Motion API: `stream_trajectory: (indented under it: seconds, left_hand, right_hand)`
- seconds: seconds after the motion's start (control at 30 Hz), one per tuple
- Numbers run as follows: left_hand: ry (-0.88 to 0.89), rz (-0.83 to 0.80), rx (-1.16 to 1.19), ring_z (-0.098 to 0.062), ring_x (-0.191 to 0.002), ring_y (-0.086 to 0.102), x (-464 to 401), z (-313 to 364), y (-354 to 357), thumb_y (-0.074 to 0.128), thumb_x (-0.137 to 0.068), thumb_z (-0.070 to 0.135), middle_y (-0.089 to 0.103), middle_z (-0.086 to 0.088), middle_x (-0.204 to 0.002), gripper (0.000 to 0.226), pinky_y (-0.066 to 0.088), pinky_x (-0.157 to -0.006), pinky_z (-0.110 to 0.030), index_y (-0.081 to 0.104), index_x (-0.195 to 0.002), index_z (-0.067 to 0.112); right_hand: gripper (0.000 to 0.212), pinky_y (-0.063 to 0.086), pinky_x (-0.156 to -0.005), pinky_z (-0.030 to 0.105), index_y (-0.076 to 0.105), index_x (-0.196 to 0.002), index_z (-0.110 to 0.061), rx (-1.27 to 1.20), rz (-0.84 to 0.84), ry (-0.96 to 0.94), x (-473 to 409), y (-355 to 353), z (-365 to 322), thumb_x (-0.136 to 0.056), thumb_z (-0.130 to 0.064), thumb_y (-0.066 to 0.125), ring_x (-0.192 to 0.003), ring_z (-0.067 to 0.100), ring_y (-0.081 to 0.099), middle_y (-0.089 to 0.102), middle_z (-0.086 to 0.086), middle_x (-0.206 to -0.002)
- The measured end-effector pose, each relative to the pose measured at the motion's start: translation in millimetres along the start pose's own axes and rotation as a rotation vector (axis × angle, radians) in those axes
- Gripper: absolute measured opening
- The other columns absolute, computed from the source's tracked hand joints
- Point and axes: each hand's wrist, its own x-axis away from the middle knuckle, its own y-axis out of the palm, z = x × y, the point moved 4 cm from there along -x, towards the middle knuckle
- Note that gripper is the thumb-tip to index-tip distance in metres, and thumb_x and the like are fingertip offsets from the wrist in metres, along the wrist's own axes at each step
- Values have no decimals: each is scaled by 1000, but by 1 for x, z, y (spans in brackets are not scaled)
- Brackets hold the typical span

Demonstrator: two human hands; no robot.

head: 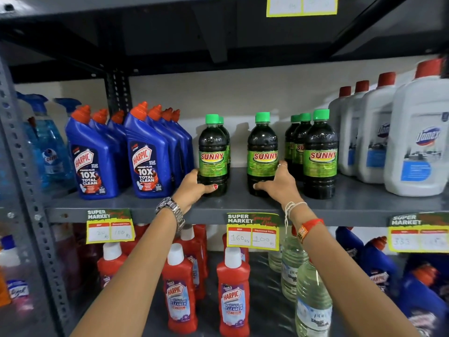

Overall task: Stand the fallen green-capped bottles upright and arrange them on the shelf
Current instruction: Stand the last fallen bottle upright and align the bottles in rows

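On the middle shelf, green-capped bottles all stand upright; arranging is the step in hand.

Left hand wraps the base of the leftmost front bottle, thumb across its front, fingers curled behind. Right hand cups the centre bottle low down, fingers half closed around its right side. A third cluster stands just beside, untouched. Judging by the uneven gaps, the next move calls for sliding both held bottles into even rows without tipping them.
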Motion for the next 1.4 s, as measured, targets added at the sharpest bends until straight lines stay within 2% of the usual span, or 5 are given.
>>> stream_trajectory:
  seconds: [0.73, 0.83, 1.0, 1.17, 1.4]
  left_hand:
    - [71, 75, -235, -25, -113, 53, 9, 4, 0, 74, -72, 22, 56, -13, -127, 67, 40, -99, -35, 42, -129, 5]
    - [169, 136, -400, -27, -119, 48, 30, 13, 2, 66, -79, 31, 50, -14, -133, 69, 35, -91, -26, 34, -133, 3]
    - [252, 285, -672, -28, -130, 36, 65, 9, 2, 49, -84, 51, 39, -16, -143, 74, 32, -103, -40, 26, -139, 6]
    - [248, 313, -1027, -23, -129, 40, 71, -7, 4, 19, -81, 68, 48, -9, -138, 81, 25, -108, -44, 46, -130, 9]
    - [286, 365, -1041, -28, -102, 62, 75, -11, 6, 25, -80, 59, 69, -12, -109, 71, 42, -89, -42, 68, -103, 6]
  right_hand:
    - [88, 41, -100, 38, 30, -133, 1, 80, 149, -110, 14, -8, -7, -67, -18, 84, -124, 36, 48, 52, 23, -129]
    - [68, 47, -92, 39, 42, -125, -9, 6, 318, -163, 21, -28, 0, -70, -16, 81, -110, 30, 59, 63, 15, -116]
    - [20, 50, -88, 40, 58, -86, -14, -105, 487, -102, 28, -61, 20, -75, -14, 75, -84, 23, 63, 63, -1, -76]
    - [61, 36, -94, 35, 50, -112, -7, -44, 665, -46, 30, -84, 33, -62, -18, 84, -113, 34, 47, 53, 15, -118]
    - [91, 33, -107, 37, 30, -136, 1, 41, 395, -26, 10, -93, 48, -64, -12, 84, -130, 37, 39, 42, 23, -138]
